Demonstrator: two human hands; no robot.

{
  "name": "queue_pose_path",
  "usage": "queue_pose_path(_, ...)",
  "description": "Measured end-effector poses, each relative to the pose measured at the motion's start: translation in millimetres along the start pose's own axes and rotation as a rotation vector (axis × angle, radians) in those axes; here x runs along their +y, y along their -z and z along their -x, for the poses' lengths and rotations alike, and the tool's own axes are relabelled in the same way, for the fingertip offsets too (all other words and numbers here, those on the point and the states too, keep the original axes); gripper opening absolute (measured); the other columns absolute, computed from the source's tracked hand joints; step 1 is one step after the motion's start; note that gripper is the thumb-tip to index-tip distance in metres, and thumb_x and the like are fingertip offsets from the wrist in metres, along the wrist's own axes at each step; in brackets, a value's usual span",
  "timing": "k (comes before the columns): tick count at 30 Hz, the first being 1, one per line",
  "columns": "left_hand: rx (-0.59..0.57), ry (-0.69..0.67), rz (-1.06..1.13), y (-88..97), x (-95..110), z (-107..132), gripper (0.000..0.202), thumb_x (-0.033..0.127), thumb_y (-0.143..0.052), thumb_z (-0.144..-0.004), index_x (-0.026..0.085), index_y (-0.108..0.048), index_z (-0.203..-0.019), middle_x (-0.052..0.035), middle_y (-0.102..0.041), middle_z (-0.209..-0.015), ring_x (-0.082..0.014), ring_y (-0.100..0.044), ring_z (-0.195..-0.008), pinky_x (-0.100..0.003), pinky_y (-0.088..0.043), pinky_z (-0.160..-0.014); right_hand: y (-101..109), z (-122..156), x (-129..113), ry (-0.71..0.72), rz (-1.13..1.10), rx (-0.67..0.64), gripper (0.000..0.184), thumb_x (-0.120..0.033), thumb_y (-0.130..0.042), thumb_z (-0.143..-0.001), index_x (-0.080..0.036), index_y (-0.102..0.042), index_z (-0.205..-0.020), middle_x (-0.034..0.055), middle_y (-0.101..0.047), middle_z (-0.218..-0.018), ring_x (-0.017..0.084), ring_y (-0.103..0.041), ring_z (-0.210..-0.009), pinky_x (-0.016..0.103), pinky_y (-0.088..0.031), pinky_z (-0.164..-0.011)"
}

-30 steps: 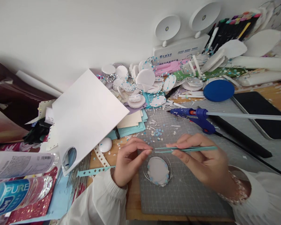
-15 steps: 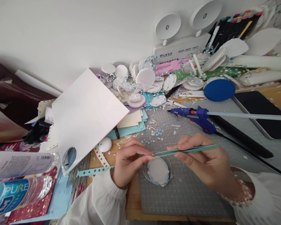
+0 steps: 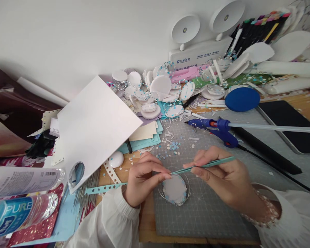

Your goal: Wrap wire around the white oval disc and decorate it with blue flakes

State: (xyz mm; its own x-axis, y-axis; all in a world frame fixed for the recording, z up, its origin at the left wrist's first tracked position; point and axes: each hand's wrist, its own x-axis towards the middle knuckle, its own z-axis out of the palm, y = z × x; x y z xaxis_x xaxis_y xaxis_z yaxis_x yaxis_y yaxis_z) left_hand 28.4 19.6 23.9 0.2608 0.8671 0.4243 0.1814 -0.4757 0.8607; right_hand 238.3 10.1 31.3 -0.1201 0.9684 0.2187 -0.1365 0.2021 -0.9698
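A round white disc (image 3: 174, 190) with small blue and white stars along its edge lies over the grey cutting mat, ringed by loops of thin silvery wire (image 3: 189, 196). At the top of the disc, my left hand (image 3: 148, 177) pinches thumb and forefinger together on what looks like this wire; the exact grip point is hidden. My right hand (image 3: 222, 175) holds turquoise tweezers (image 3: 209, 164) between thumb and fingers. Their arms are squeezed nearly together, and the tips meet my left fingertips. Whether a star is between the tips is too small to tell.
Loose stars (image 3: 174, 146) are scattered on the cutting mat (image 3: 206, 217). Behind my right hand lie a blue glue gun (image 3: 213, 129) and a dark phone (image 3: 290, 125). White discs (image 3: 160, 85) pile along the wall. A white board (image 3: 98, 127) and a bottle (image 3: 23, 212) are left.
The tweezers' arms have closed closer together and tilt more steeply. My right hand has shifted slightly left; my left hand and the disc are almost unmoved.
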Motion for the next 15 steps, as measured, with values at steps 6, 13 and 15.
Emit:
queue_pose_path(6, -0.004, 0.015, -0.007, -0.5, 2.4, -0.3, 0.002, 0.019, -0.078, -0.078, 0.019, -0.075, -0.077, -0.0035, -0.069, -0.068, -0.0142, -0.061, -0.065, -0.027, -0.049, -0.062, 5.5, -0.6, 8.2, -0.134, -0.06, 0.032, 0.01, -0.023, -0.074, -0.081, -0.025, -0.064, -0.082, -0.0034, -0.066, -0.074, 0.011, -0.07, -0.067, 0.022, -0.061, -0.066)
queue_pose_path(13, 0.045, 0.072, 0.042, 0.2, 4.5, 0.6, 0.007, 0.018, -0.071, -0.081, 0.017, -0.072, -0.074, -0.0046, -0.067, -0.069, -0.0152, -0.06, -0.068, -0.027, -0.05, -0.065, 8.4, -7.9, 7.3, 0.09, 0.087, 0.08, 0.009, -0.016, -0.07, -0.082, -0.023, -0.065, -0.081, 0.0001, -0.068, -0.078, 0.016, -0.072, -0.075, 0.026, -0.061, -0.067)
queue_pose_path(15, 0.048, 0.091, 0.047, 1.1, 4.3, 0.8, 0.013, 0.021, -0.068, -0.085, 0.017, -0.072, -0.073, -0.0051, -0.067, -0.068, -0.0151, -0.059, -0.067, -0.028, -0.049, -0.065, 9.0, -10.3, 1.0, 0.243, 0.221, 0.105, 0.013, -0.01, -0.068, -0.081, -0.023, -0.066, -0.082, 0.0013, -0.069, -0.078, 0.017, -0.072, -0.078, 0.028, -0.061, -0.067)
